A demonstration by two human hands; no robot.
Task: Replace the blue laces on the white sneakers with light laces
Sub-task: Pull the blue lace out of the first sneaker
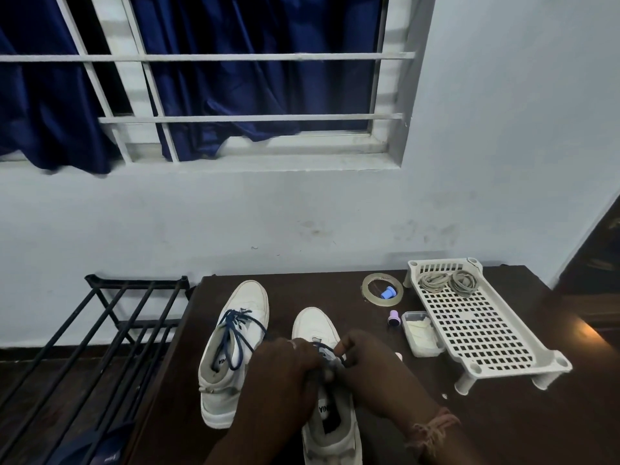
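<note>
At lower centre, both hands, left hand and right hand, pinch the soft, limp blue lace on the nearer sneaker; best gripped near its eyelets.

Both my hands are crowding the near sneaker; my left grip and right grip are meeting over its laces, blocking its top. The second sneaker is standing just beside on the left, leaving only a narrow lane between them. To the right, a tape roll, a small purple cap, a lidded container and a perforated white tray are cluttering the tabletop. Bare tabletop is lying near-right, in front of the tray.
</note>
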